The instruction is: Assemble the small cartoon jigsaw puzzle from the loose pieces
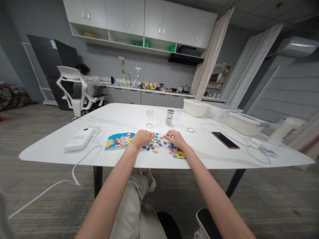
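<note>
Small jigsaw puzzle pieces (154, 146), mostly blue, yellow and pink, lie scattered on the white table between my hands. My left hand (143, 137) is closed at the left edge of the pieces, its fingertips curled together. Across from it, my right hand (174, 138) is closed too, thumb and fingers pinched near the pieces. Whatever either hand pinches is too small to make out. A colourful cartoon picture sheet (117, 140) lies left of my left hand, its near edge raised. Under my right wrist shows a joined patch of cartoon puzzle (176, 152), partly covered.
Behind the pieces stand a clear jar (149, 118) and a cartoon-labelled jar (169, 117); a round lid (190, 129) lies to the right. A white power device (81, 138) with cables is left; a phone (225, 140) and white bins (195, 108) are right. Someone sits (91, 84) beyond.
</note>
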A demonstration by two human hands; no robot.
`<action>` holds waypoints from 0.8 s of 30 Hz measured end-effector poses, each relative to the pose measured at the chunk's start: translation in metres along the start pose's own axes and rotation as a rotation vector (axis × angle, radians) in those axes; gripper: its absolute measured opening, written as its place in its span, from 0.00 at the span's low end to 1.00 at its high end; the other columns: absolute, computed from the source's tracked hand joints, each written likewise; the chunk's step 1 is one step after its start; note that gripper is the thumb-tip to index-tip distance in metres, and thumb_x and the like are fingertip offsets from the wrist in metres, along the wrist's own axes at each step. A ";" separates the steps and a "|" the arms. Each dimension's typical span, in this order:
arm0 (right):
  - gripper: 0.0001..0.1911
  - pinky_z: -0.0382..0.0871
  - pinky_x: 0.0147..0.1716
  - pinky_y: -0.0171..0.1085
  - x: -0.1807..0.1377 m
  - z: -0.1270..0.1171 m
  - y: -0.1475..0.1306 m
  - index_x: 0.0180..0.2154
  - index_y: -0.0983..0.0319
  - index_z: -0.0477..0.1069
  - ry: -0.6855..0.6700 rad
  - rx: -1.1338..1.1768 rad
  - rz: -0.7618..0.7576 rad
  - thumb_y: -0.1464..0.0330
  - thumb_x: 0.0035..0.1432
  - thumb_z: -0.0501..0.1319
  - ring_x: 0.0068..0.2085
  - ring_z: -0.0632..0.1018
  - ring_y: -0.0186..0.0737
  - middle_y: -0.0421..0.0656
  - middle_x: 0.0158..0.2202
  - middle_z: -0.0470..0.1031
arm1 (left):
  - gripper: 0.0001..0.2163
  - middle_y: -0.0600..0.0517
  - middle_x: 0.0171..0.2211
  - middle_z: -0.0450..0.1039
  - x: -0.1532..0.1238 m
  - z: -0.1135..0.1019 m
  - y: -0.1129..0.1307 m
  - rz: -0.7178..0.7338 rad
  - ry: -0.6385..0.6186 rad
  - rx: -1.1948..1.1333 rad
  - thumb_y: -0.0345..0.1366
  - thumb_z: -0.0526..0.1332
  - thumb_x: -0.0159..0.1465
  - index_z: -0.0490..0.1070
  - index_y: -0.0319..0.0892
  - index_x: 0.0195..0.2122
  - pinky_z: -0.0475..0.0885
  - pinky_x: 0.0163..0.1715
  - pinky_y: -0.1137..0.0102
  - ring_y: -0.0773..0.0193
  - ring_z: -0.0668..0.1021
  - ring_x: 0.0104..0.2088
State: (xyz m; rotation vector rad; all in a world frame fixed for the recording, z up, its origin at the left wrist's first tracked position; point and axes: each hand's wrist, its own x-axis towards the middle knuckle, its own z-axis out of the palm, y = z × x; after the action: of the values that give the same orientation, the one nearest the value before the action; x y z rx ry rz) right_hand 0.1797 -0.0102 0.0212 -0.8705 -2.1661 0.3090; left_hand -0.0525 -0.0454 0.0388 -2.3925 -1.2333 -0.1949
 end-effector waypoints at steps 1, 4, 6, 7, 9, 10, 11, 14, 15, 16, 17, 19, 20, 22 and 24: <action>0.24 0.68 0.44 0.39 0.000 -0.001 -0.001 0.15 0.60 0.65 0.027 -0.012 0.028 0.61 0.62 0.58 0.36 0.77 0.39 0.44 0.29 0.77 | 0.17 0.40 0.29 0.78 0.001 0.000 0.000 -0.020 0.000 0.000 0.30 0.45 0.71 0.75 0.33 0.43 0.70 0.28 0.67 0.58 0.80 0.28; 0.24 0.70 0.44 0.37 -0.001 -0.003 -0.004 0.15 0.61 0.70 0.075 0.021 0.119 0.69 0.63 0.52 0.35 0.79 0.37 0.44 0.31 0.79 | 0.20 0.41 0.29 0.78 0.003 0.000 0.001 -0.099 0.024 -0.016 0.35 0.44 0.72 0.76 0.34 0.38 0.69 0.28 0.69 0.57 0.80 0.30; 0.17 0.72 0.34 0.35 -0.002 -0.004 -0.005 0.24 0.63 0.76 0.095 0.069 0.198 0.73 0.57 0.51 0.28 0.78 0.33 0.44 0.37 0.79 | 0.22 0.41 0.32 0.78 0.005 -0.001 0.002 -0.128 0.066 -0.032 0.39 0.45 0.72 0.76 0.35 0.36 0.68 0.27 0.70 0.57 0.81 0.32; 0.15 0.72 0.28 0.33 -0.003 -0.005 -0.005 0.29 0.63 0.78 0.110 0.088 0.238 0.75 0.53 0.51 0.24 0.77 0.31 0.45 0.41 0.79 | 0.22 0.41 0.34 0.78 0.006 -0.002 0.003 -0.134 0.086 -0.038 0.40 0.45 0.72 0.76 0.35 0.36 0.68 0.27 0.70 0.58 0.81 0.33; 0.18 0.68 0.20 0.31 -0.004 -0.006 -0.005 0.35 0.64 0.78 0.148 0.103 0.294 0.75 0.50 0.50 0.19 0.74 0.28 0.46 0.45 0.77 | 0.22 0.41 0.36 0.78 0.006 -0.001 0.003 -0.158 0.112 -0.042 0.39 0.45 0.72 0.77 0.35 0.37 0.68 0.26 0.70 0.58 0.81 0.32; 0.18 0.67 0.19 0.31 -0.004 -0.006 -0.005 0.35 0.64 0.78 0.161 0.101 0.309 0.75 0.49 0.50 0.19 0.74 0.28 0.47 0.45 0.77 | 0.21 0.41 0.37 0.78 0.006 0.000 0.002 -0.170 0.118 -0.043 0.37 0.45 0.71 0.77 0.34 0.37 0.69 0.26 0.70 0.59 0.81 0.32; 0.18 0.67 0.19 0.31 -0.004 -0.006 -0.005 0.35 0.64 0.78 0.170 0.098 0.319 0.75 0.49 0.50 0.18 0.74 0.28 0.47 0.45 0.77 | 0.20 0.40 0.38 0.78 0.006 0.000 0.002 -0.176 0.123 -0.047 0.35 0.46 0.70 0.78 0.34 0.35 0.69 0.26 0.70 0.59 0.81 0.32; 0.17 0.69 0.23 0.33 -0.004 -0.004 -0.006 0.35 0.64 0.76 0.159 0.090 0.322 0.74 0.53 0.50 0.20 0.75 0.29 0.47 0.44 0.77 | 0.16 0.39 0.44 0.78 0.005 0.003 -0.001 -0.146 0.120 -0.070 0.28 0.51 0.63 0.79 0.35 0.31 0.71 0.29 0.69 0.59 0.81 0.33; 0.16 0.71 0.27 0.34 -0.004 -0.003 -0.006 0.35 0.64 0.76 0.151 0.087 0.305 0.72 0.56 0.50 0.22 0.76 0.30 0.46 0.43 0.77 | 0.14 0.39 0.44 0.78 0.004 0.003 -0.002 -0.137 0.109 -0.075 0.27 0.52 0.61 0.79 0.35 0.31 0.72 0.29 0.68 0.59 0.81 0.33; 0.15 0.72 0.32 0.35 -0.003 -0.002 -0.006 0.35 0.63 0.75 0.145 0.083 0.279 0.70 0.59 0.50 0.26 0.78 0.32 0.46 0.42 0.78 | 0.14 0.39 0.44 0.78 0.004 0.002 -0.003 -0.138 0.092 -0.077 0.26 0.53 0.60 0.79 0.35 0.31 0.72 0.30 0.68 0.59 0.81 0.33; 0.16 0.72 0.37 0.36 -0.002 -0.002 -0.006 0.34 0.63 0.75 0.140 0.078 0.251 0.68 0.61 0.49 0.31 0.79 0.35 0.46 0.40 0.78 | 0.13 0.39 0.43 0.78 0.004 0.002 -0.003 -0.148 0.071 -0.074 0.26 0.53 0.59 0.79 0.35 0.32 0.72 0.31 0.68 0.58 0.81 0.33; 0.19 0.70 0.45 0.39 0.002 -0.003 -0.007 0.31 0.62 0.74 0.138 0.068 0.207 0.63 0.65 0.48 0.38 0.78 0.39 0.46 0.37 0.77 | 0.13 0.39 0.40 0.79 0.005 0.001 -0.003 -0.179 0.030 -0.063 0.26 0.53 0.59 0.79 0.34 0.34 0.73 0.31 0.68 0.57 0.82 0.34; 0.21 0.69 0.47 0.40 0.004 -0.005 -0.008 0.30 0.61 0.74 0.146 0.064 0.192 0.61 0.66 0.47 0.40 0.78 0.41 0.46 0.36 0.77 | 0.13 0.38 0.39 0.79 0.005 0.000 -0.003 -0.192 0.013 -0.057 0.26 0.53 0.59 0.78 0.33 0.35 0.73 0.32 0.68 0.56 0.82 0.34; 0.25 0.68 0.48 0.42 0.005 -0.009 -0.012 0.31 0.61 0.75 0.187 0.060 0.160 0.58 0.68 0.46 0.42 0.77 0.42 0.47 0.37 0.75 | 0.14 0.36 0.36 0.79 0.006 -0.001 -0.002 -0.204 -0.004 -0.048 0.26 0.52 0.60 0.78 0.31 0.36 0.73 0.32 0.66 0.54 0.82 0.35; 0.26 0.68 0.49 0.43 -0.002 -0.006 -0.019 0.34 0.61 0.76 0.205 0.059 0.090 0.58 0.69 0.43 0.44 0.76 0.44 0.47 0.40 0.74 | 0.14 0.35 0.34 0.79 0.006 0.000 -0.001 -0.196 -0.010 -0.045 0.26 0.51 0.61 0.78 0.29 0.36 0.73 0.32 0.64 0.51 0.82 0.35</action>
State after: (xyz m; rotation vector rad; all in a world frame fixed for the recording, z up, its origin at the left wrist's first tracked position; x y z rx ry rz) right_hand 0.1761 -0.0262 0.0333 -0.9266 -1.9239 0.3124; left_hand -0.0496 -0.0405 0.0413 -2.3106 -1.4835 -0.2742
